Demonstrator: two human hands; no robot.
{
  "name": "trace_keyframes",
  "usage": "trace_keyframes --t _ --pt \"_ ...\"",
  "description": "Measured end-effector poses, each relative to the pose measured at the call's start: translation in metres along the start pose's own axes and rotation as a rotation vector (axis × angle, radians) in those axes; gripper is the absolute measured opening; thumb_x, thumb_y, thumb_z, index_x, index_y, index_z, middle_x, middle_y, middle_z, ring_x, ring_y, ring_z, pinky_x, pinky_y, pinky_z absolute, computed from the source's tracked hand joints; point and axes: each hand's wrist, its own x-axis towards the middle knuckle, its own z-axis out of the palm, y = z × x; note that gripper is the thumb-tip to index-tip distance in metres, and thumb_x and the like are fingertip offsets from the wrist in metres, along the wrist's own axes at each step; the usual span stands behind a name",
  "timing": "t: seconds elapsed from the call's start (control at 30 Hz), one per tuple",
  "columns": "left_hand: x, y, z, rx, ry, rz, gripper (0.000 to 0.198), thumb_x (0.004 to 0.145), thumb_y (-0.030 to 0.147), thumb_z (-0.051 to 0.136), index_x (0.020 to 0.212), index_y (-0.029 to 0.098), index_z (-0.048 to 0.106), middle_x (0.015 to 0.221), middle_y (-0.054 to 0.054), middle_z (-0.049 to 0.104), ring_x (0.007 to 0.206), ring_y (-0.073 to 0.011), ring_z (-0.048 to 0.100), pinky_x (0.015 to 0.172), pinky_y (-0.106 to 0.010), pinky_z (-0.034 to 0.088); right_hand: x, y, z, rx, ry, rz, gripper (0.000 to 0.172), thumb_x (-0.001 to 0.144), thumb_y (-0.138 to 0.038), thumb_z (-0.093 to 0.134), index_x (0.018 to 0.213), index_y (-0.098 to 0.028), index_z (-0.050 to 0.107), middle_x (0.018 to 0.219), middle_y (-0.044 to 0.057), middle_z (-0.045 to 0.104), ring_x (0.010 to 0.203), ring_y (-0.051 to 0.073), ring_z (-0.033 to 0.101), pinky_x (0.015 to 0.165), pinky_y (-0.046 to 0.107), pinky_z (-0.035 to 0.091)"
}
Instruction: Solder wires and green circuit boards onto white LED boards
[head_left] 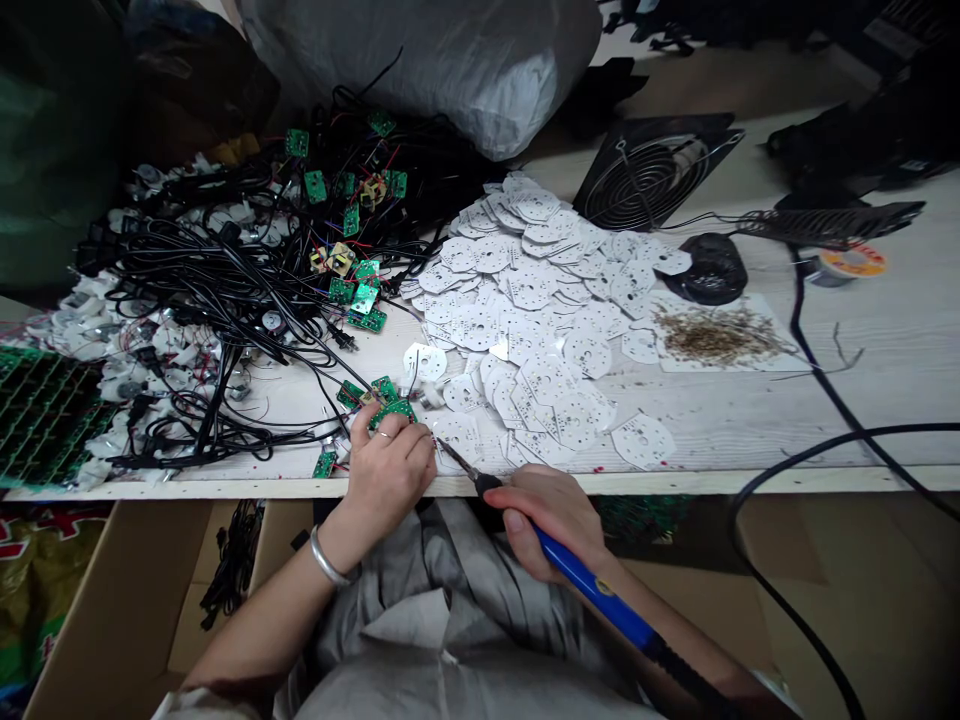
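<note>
My right hand (551, 520) is wrapped round the blue handle of a soldering iron (585, 580). The iron's tip points up and left, ending close to the fingers of my left hand (394, 458). Those fingers are curled at the table's front edge against a small green circuit board (393, 412), which shows just beyond them; their exact grip is partly hidden. Beside that board lie more green boards and black cables. A white round-edged circuit board (459, 436) lies under the iron's tip, at the near side of a large heap of similar white boards (517, 300).
Tangled black cables (195, 260) with white parts fill the left. At the back right stands a fan (645, 175). Solder wire (851, 262) and a card with brown clippings (716, 335) lie right. The iron's thick cord (750, 560) loops there. An open carton (142, 590) sits below left.
</note>
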Motion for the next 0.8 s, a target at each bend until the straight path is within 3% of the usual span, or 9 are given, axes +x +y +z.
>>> trace_keyframes --t 0.6,0.8 --pt "0.001 0.001 -0.001 -0.008 -0.004 -0.001 0.013 0.080 0.012 0.060 0.073 0.022 0.063 0.078 0.004 0.072 0.076 -0.0160 0.058 0.097 -0.044 0.032 0.002 -0.003 -0.001 0.021 -0.014 -0.020 0.022 0.083 -0.011 0.046 0.099 -0.017 0.060 0.060 0.000 0.062 0.047 0.013 0.056 0.046 0.026 0.046" --pt "0.001 0.001 -0.001 0.000 -0.001 0.001 0.014 0.081 0.012 0.059 0.072 0.023 0.062 0.077 0.004 0.072 0.075 -0.0159 0.058 0.098 -0.043 0.033 -0.006 -0.001 -0.001 -0.009 0.133 0.027 0.026 0.085 -0.012 0.045 0.104 -0.017 0.062 0.062 0.001 0.061 0.051 0.015 0.057 0.049 0.030 0.049"
